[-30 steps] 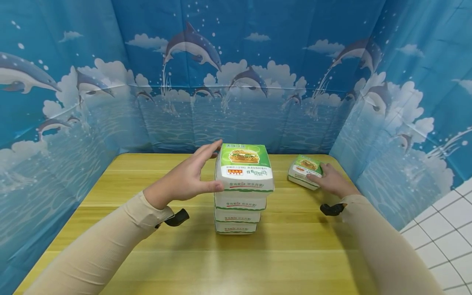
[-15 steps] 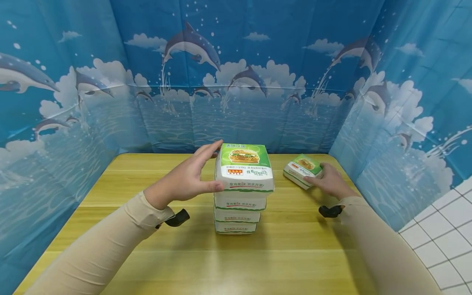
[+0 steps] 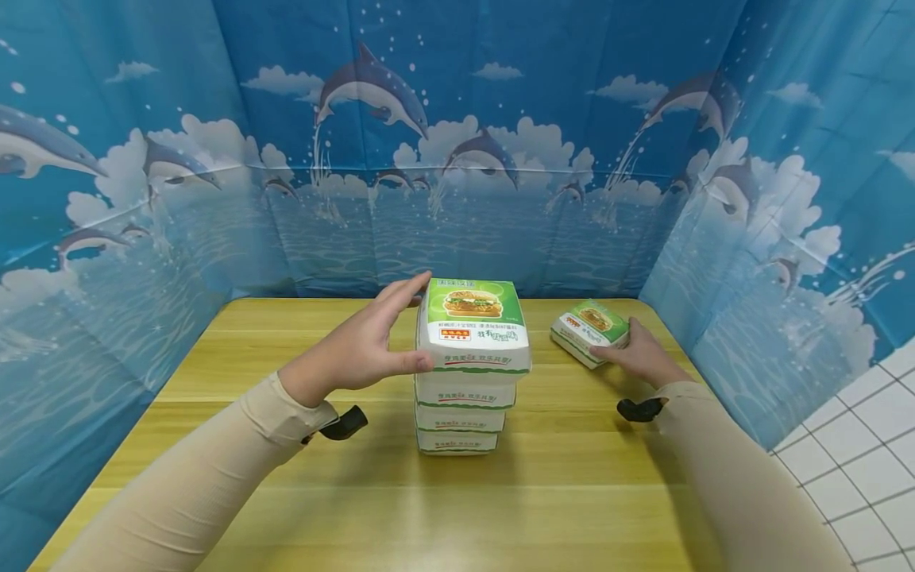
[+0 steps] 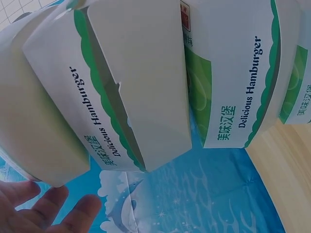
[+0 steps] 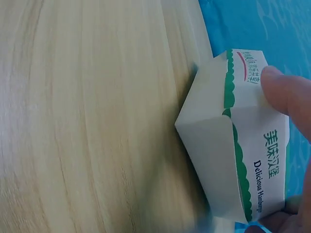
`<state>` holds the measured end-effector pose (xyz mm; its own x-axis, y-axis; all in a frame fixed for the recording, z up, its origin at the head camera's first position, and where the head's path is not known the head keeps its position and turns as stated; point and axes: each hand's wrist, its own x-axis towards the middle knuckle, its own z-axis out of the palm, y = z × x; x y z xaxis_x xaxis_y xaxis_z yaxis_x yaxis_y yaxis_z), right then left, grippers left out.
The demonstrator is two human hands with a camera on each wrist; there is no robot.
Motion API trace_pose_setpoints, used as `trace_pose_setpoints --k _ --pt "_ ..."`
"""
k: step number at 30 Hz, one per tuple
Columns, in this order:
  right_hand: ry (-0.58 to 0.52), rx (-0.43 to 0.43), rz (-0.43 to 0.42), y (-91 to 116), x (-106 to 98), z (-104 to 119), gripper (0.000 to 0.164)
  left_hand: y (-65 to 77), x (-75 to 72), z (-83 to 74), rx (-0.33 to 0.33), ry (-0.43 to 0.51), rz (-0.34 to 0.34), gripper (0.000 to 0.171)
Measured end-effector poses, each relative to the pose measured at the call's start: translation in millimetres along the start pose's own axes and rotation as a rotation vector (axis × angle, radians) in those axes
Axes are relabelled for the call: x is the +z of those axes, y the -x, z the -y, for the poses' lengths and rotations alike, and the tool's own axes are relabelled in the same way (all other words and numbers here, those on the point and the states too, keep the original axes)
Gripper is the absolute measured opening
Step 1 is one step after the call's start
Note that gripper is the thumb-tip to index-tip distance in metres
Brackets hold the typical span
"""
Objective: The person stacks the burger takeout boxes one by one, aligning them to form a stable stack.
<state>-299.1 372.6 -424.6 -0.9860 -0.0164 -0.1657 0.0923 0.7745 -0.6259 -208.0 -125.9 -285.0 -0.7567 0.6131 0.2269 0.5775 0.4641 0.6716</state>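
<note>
In the head view, several white-and-green hamburger boxes stand in a stack mid-table. My left hand [image 3: 357, 342] spans the left side of the top hamburger box [image 3: 475, 322], thumb at its front corner and fingers toward the back. The left wrist view shows fingertips [image 4: 87, 206] right at the edge of that box. At the back right, a single hamburger box [image 3: 592, 330] sits turned at an angle. My right hand [image 3: 643, 353] grips its right side, thumb on the near face. In the right wrist view this box [image 5: 260, 145] appears close to the wood surface, fingers partly hidden behind it.
The wooden table [image 3: 286, 492] has its back edge at a blue dolphin-print curtain [image 3: 465, 222], which also hangs on both sides. White tiles [image 3: 843, 445] show at the lower right. Wood surface lies between the stack and the single box.
My right hand has shifted slightly left, and the single box with it, turning a little. The left hand and the stack have stayed in place.
</note>
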Motion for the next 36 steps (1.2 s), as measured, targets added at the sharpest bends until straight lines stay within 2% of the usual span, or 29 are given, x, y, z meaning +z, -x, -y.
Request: trace_pose_setpoints --k 6,12,17,23,30,33,36 --pt "-0.05 -0.003 -0.033 2 2 2 0.135 0.9 -1.4 -0.1 0.003 0.006 0.001 0.12" --pt "-0.196 -0.081 -0.115 7 -5 16 0.125 1.4 -0.8 0.1 0.008 0.012 0.003 0.12" --pt "-0.272 -0.152 -0.141 24 -22 56 0.119 1.6 -1.0 -0.3 0.013 0.009 -0.001 0.12" --pt "-0.383 -0.325 -0.192 52 -43 110 0.097 1.9 -1.8 -0.8 0.013 0.013 -0.001 0.12" --pt "-0.581 -0.552 -0.145 96 -57 170 0.081 1.8 -1.0 -0.8 0.015 0.021 -0.002 0.121" --pt "-0.633 -0.641 -0.103 113 -58 190 0.074 1.7 -0.3 -0.7 0.017 0.03 -0.003 0.121" --pt "-0.656 -0.688 -0.064 128 -57 204 0.073 1.8 0.4 -0.4 0.021 0.038 -0.003 0.122"
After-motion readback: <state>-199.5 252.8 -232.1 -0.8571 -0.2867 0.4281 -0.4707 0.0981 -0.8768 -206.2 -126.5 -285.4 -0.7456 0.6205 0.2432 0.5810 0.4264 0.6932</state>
